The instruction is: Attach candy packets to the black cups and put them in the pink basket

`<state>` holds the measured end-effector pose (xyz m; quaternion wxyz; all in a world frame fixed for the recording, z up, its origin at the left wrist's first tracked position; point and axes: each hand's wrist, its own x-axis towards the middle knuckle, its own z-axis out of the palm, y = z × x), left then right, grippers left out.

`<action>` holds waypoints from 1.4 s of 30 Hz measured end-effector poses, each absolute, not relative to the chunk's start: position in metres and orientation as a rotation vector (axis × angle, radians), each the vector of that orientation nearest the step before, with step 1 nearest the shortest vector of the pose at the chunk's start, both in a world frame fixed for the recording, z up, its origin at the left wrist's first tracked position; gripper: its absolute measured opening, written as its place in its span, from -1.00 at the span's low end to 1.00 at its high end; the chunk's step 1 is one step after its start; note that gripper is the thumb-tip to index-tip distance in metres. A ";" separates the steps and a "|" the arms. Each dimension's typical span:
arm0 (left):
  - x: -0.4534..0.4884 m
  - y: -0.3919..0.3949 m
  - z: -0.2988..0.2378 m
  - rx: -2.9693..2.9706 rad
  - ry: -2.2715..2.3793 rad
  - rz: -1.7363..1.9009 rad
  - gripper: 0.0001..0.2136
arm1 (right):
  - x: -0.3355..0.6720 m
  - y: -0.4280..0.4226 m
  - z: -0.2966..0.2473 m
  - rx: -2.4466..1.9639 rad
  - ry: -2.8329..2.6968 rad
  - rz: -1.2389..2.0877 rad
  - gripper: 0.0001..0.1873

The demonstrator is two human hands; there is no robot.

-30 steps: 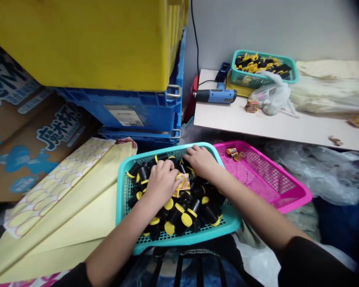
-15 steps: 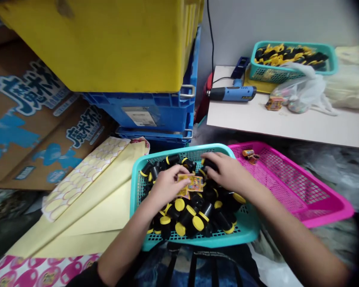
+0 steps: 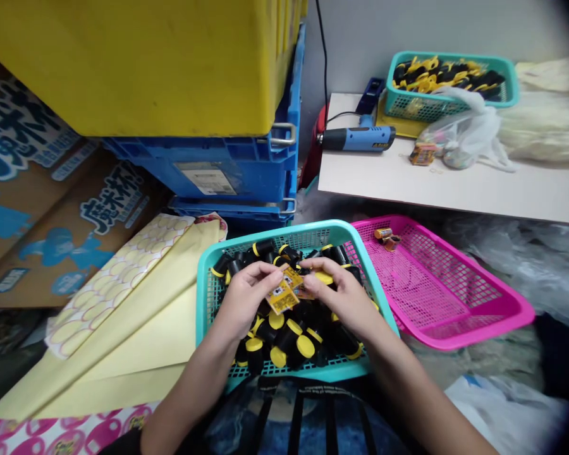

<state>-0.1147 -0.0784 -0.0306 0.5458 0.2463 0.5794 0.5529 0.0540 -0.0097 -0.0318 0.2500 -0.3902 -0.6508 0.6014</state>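
Note:
A teal basket (image 3: 203, 297) on my lap holds several small black tubes with yellow caps (image 3: 284, 335). Over it, my left hand (image 3: 243, 296) pinches yellow-orange printed stickers (image 3: 282, 297) between thumb and fingers. My right hand (image 3: 342, 297) meets it from the right, fingers closed on a black tube with a yellow cap (image 3: 323, 277) and touching the stickers' right edge. Both hands hover just above the pile.
A pink basket (image 3: 455, 328) with two small pieces lies to the right. Yellow sticker sheets (image 3: 123, 316) lie left. Stacked yellow (image 3: 146, 63) and blue crates (image 3: 218, 170) stand behind. A white table (image 3: 431, 183) carries a blue power tool (image 3: 358, 138), another teal basket (image 3: 450, 79) and a plastic bag.
My right hand came back from the basket's far edge to meet the left, bringing a tube. The stickers lifted off the pile and are now held between both hands.

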 end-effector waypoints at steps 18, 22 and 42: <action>-0.108 -0.084 -0.028 0.639 1.516 1.472 -0.53 | 0.054 -0.014 -0.040 -0.776 -1.918 0.947 -0.77; -0.100 -0.085 -0.027 0.630 1.524 1.418 -0.63 | 0.054 -0.007 -0.048 -0.932 -1.951 1.261 -0.69; -0.101 -0.081 -0.025 0.629 1.424 1.383 -0.55 | 0.051 -0.009 -0.041 -0.933 -1.855 1.487 -0.58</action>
